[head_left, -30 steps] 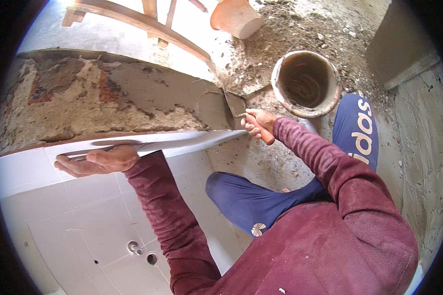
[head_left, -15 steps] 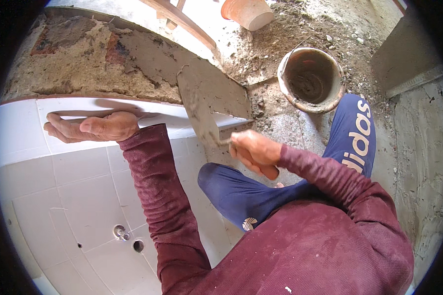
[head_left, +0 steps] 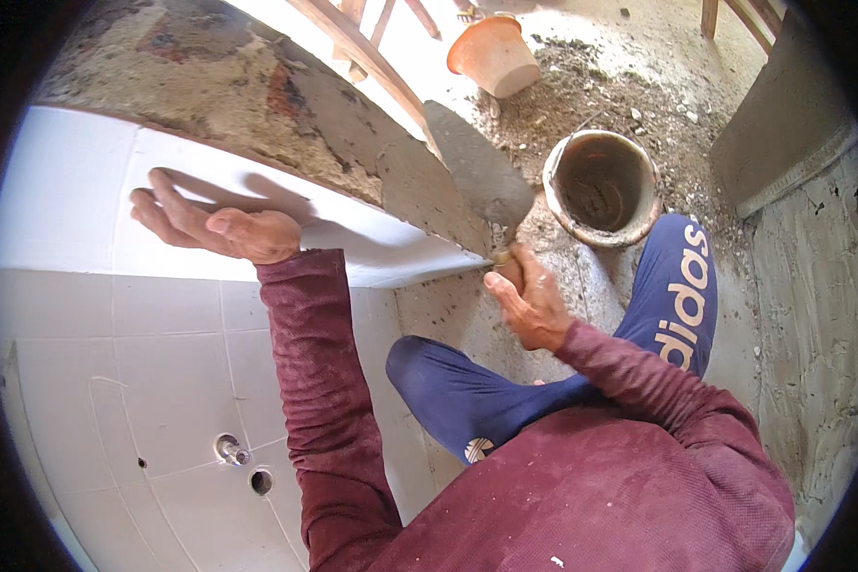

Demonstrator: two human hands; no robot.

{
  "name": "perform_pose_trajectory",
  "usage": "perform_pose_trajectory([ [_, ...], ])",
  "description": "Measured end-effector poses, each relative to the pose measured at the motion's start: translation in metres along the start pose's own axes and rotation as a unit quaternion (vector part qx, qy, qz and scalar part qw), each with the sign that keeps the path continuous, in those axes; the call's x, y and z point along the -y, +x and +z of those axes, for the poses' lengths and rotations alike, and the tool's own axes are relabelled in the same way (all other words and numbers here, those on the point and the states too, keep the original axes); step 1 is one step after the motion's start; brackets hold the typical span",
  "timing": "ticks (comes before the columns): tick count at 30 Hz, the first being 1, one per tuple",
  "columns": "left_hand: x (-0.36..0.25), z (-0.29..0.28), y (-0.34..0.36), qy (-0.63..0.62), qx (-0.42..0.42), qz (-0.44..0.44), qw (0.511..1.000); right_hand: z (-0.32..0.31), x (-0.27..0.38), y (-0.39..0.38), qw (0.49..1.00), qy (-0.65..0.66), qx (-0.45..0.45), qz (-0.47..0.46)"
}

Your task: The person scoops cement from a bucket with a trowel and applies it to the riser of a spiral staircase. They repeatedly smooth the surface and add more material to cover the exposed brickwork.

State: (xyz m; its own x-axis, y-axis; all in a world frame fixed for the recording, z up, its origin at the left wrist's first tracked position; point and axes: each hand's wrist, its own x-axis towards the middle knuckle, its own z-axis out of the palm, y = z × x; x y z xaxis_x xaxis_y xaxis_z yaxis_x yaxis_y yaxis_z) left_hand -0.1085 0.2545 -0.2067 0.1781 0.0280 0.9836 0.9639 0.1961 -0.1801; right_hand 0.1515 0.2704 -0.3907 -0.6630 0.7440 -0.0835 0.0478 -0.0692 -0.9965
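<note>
My left hand (head_left: 227,227) is open, its fingers stretched out beside the white tiles (head_left: 195,172) along the top of the tiled wall; its shadow falls on them. Whether the palm touches the tile I cannot tell. In my right hand (head_left: 536,303) is the handle of a trowel, with the fingers closed around it. The grey trowel blade (head_left: 475,164) points away from me, past the end of the rough mortar and brick wall (head_left: 219,81). A mortar-stained bucket (head_left: 602,186) stands just right of the blade, with some grey mortar inside.
Beyond the bucket, an orange tub (head_left: 494,55) lies tilted near loose rubble (head_left: 591,86). Wooden legs (head_left: 372,57) stand behind the wall. A rough plastered wall (head_left: 815,315) runs along the right. A metal pipe fitting (head_left: 231,450) juts from the lower grey tiles.
My right hand has carried the trowel rightward, from across the wall's end to beside the bucket. My left hand stays open by the white tiles. The view has shifted a little.
</note>
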Motion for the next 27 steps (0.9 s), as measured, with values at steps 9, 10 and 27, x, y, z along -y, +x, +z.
perform_pose_trajectory([
  [9, 0.008, -0.008, 0.000, -0.022, 0.035, 0.050, 0.998, 0.152, -0.003, 0.017, 0.986, 0.027, -0.079, -0.141],
  [10, 0.007, -0.007, 0.004, -0.023, 0.040, 0.054, 0.998, 0.160, -0.006, 0.015, 0.982, 0.000, -0.094, -0.163],
  [27, -0.049, -0.097, -0.057, -0.338, 0.002, -0.274, 0.901, -0.024, 0.020, 0.023, 0.672, 0.586, 0.393, 0.227],
])
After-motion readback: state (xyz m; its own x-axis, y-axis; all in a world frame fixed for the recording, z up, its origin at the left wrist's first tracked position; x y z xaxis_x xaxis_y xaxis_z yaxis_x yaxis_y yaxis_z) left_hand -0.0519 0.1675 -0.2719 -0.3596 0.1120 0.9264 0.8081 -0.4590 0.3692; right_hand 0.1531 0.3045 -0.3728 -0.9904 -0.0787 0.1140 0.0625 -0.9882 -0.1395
